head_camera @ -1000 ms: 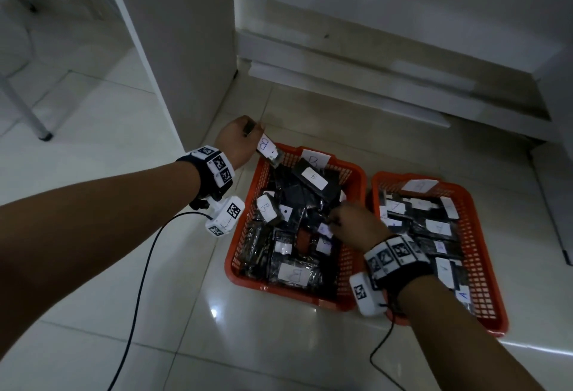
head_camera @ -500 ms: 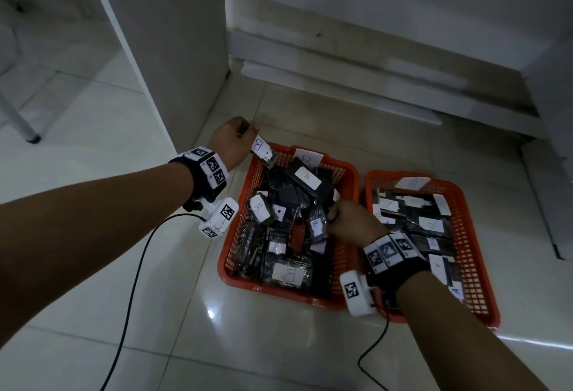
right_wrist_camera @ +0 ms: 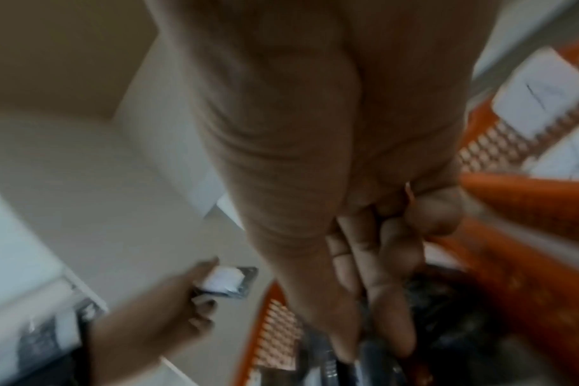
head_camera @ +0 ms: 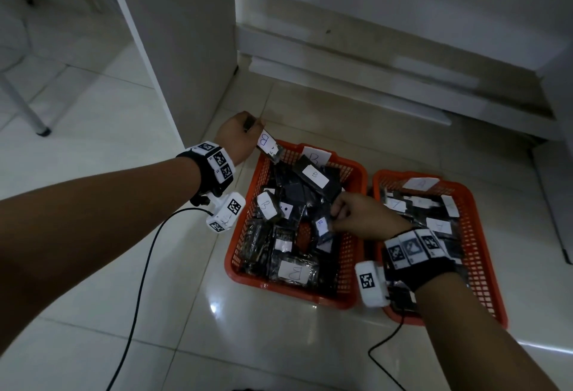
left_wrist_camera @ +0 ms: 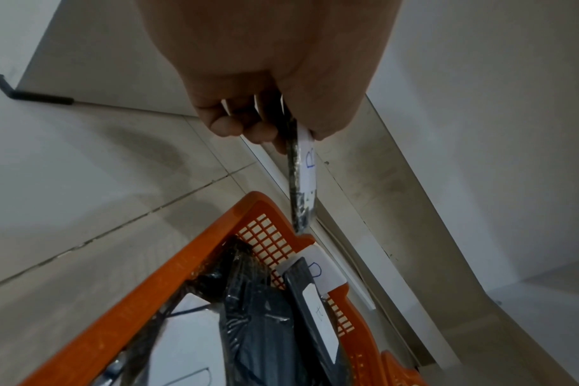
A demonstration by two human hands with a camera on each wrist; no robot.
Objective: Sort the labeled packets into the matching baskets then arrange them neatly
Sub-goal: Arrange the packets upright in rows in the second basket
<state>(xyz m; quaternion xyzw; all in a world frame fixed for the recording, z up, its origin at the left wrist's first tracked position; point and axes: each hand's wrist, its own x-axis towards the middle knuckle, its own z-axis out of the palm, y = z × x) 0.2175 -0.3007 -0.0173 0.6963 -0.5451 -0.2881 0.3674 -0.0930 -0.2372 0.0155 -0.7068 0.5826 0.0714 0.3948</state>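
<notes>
Left hand (head_camera: 237, 136) pinching B packet (left_wrist_camera: 303, 180) above left basket's (head_camera: 353, 170) far corner, edge-on in wrist view, right hand (head_camera: 361, 218) gripping another packet (head_camera: 322, 228) inside that basket, its wrist view blurred

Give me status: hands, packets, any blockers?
Left hand pinches a B packet above the B basket corner. Right hand grips a small packet inside that basket. No blockers seen.

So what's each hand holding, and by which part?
Left hand pinches a dark plastic packet labelled B by its top end. Right hand: cannot tell.
</notes>
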